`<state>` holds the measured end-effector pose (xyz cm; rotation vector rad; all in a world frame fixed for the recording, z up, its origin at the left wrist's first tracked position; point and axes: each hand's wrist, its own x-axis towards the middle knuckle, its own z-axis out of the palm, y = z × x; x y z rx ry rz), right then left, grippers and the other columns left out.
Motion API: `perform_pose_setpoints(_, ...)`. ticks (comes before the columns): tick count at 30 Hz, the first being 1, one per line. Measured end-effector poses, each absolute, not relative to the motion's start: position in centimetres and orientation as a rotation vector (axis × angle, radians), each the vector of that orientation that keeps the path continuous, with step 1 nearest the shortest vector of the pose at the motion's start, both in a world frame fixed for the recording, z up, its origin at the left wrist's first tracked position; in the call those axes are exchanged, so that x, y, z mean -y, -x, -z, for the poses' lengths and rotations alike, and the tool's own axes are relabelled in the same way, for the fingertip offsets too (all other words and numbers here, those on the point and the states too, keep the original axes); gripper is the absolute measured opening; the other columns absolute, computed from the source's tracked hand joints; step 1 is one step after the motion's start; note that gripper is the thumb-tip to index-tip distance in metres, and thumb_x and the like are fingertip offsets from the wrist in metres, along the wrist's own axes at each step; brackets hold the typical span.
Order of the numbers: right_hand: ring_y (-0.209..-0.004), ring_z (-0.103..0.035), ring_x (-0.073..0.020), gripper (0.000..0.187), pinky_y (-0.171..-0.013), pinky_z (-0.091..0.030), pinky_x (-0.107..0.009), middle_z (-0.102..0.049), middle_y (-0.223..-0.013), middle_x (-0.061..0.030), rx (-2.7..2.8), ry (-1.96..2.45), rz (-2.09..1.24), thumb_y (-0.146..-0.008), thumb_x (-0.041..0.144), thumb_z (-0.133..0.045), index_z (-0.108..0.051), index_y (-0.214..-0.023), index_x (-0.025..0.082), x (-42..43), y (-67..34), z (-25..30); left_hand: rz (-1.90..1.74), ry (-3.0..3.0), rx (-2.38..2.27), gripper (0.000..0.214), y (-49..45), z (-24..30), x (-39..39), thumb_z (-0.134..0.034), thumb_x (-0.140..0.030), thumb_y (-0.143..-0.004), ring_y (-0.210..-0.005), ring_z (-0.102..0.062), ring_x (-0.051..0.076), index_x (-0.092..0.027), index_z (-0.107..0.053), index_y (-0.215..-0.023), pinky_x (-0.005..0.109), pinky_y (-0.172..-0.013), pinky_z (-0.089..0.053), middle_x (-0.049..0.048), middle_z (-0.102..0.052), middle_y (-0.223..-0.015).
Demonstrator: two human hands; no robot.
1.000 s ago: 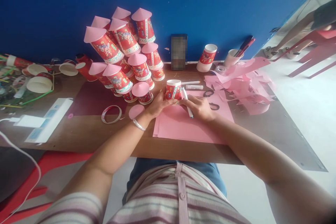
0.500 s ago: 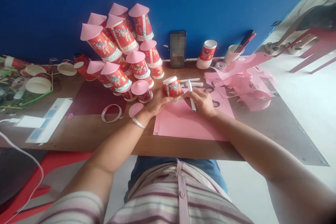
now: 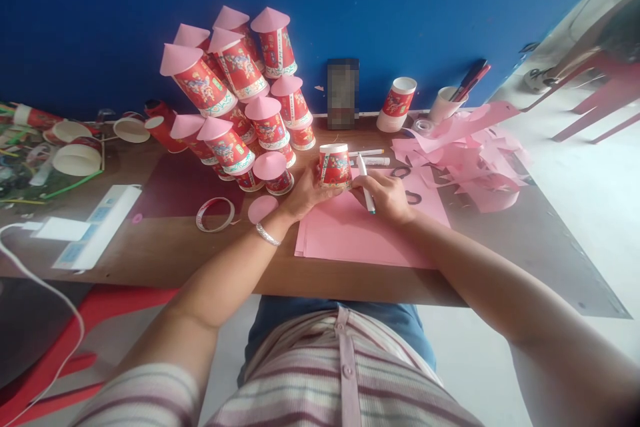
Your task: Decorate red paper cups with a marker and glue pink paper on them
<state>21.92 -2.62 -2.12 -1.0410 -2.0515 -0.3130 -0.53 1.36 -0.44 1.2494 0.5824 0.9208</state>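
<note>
My left hand (image 3: 305, 195) grips a red patterned paper cup (image 3: 335, 165) that stands mouth down on a pink paper sheet (image 3: 360, 233). Its fingers wrap the cup's lower edge. My right hand (image 3: 384, 195) is closed around a white marker pen (image 3: 365, 183), tip pointing toward me, right beside the cup. A pink paper disc (image 3: 263, 208) lies by my left wrist. A stack of red cups with pink cone tops (image 3: 235, 107) is piled behind and left of the cup.
Pink paper scraps (image 3: 465, 153) heap at the right. Scissors (image 3: 405, 187), two more markers (image 3: 370, 157), a tape ring (image 3: 215, 215), a lone red cup (image 3: 395, 103), a pen holder (image 3: 445, 103), a white power strip (image 3: 97, 227) and loose cups (image 3: 75, 157) lie on the wooden table (image 3: 165, 247).
The cup, tilted half a second ago, now stands upright on the pink sheet. My right hand with the marker stays beside it.
</note>
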Motion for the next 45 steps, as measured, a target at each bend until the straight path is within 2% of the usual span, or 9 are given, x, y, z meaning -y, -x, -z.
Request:
perform_pose_setpoints(3,-0.064,-0.059,-0.0113,0.015,-0.056,-0.036,-0.023,-0.068,-0.079,-0.0004,2.051,1.043,0.303,-0.106,0.024,-0.061,-0.074,-0.098,0.022,2.6,-21.9,2.1,-0.925,-1.334,-0.593,0.057,0.5,0.2,-1.3,-0.093,-0.033,-0.078,-0.128,-0.072,0.034,-0.023,-0.068,-0.128,0.058,-0.122,-0.049,0.0096,-0.074,-0.133)
perform_pose_setpoints(10,-0.059,-0.055,-0.0098,0.016,-0.054,-0.035,-0.022,-0.066,-0.076,0.0009,2.027,0.951,0.365,-0.106,0.020,-0.061,-0.073,-0.096,0.020,2.6,-21.7,1.6,-0.947,-1.296,-0.620,0.058,0.5,0.3,-1.2,-0.093,-0.034,-0.079,-0.128,-0.071,0.033,-0.023,-0.064,-0.129,0.053,-0.118,-0.052,0.0097,-0.076,-0.131)
perform_pose_setpoints(18,-0.061,-0.058,-0.0106,0.015,-0.054,-0.036,-0.022,-0.069,-0.077,-0.0002,2.041,1.050,0.305,-0.106,0.024,-0.061,-0.073,-0.098,0.021,2.5,-21.8,2.1,-0.944,-1.171,-0.572,0.065,0.6,0.1,-1.4,-0.095,-0.033,-0.073,-0.130,-0.069,0.031,-0.021,-0.066,-0.129,0.050,-0.118,-0.051,0.0089,-0.077,-0.128)
perform_pose_setpoints(26,-0.059,-0.057,-0.0102,0.018,-0.053,-0.035,-0.022,-0.069,-0.076,-0.0001,2.040,1.055,0.304,-0.108,0.026,-0.059,-0.073,-0.098,0.022,2.6,-21.9,1.9,-0.907,-1.137,-0.485,0.053,0.7,0.2,-1.4,-0.091,-0.032,-0.077,-0.130,-0.070,0.030,-0.022,-0.070,-0.124,0.047,-0.117,-0.050,0.0072,-0.080,-0.122)
perform_pose_setpoints(34,-0.057,-0.052,-0.0093,0.016,-0.052,-0.033,-0.023,-0.066,-0.075,0.0015,2.060,1.010,0.269,-0.107,0.024,-0.059,-0.073,-0.099,0.022,2.8,-21.9,1.5,-0.899,-1.184,-0.506,0.057,0.9,0.8,-1.6,-0.093,-0.036,-0.074,-0.128,-0.070,0.032,-0.022,-0.071,-0.124,0.047,-0.113,-0.051,0.0088,-0.079,-0.125)
perform_pose_setpoints(39,-0.057,-0.053,-0.0099,0.017,-0.054,-0.036,-0.023,-0.066,-0.075,0.0012,2.084,0.989,0.233,-0.108,0.024,-0.059,-0.074,-0.101,0.022,3.1,-21.7,1.1,-0.856,-1.198,-0.459,0.047,0.8,0.1,-1.4,-0.084,-0.035,-0.078,-0.135,-0.066,0.036,-0.021,-0.076,-0.123,0.049,-0.116,-0.051,0.0094,-0.080,-0.125)
perform_pose_setpoints(45,-0.057,-0.053,-0.0093,0.014,-0.054,-0.036,-0.023,-0.066,-0.075,0.0016,2.079,1.015,0.223,-0.107,0.024,-0.061,-0.074,-0.100,0.023,3.1,-21.8,1.1,-0.883,-1.038,-0.476,0.049,0.5,-0.2,-1.2,-0.083,-0.051,-0.082,-0.133,-0.069,0.037,-0.020,-0.077,-0.119,0.052,-0.118,-0.052,0.0102,-0.081,-0.122)
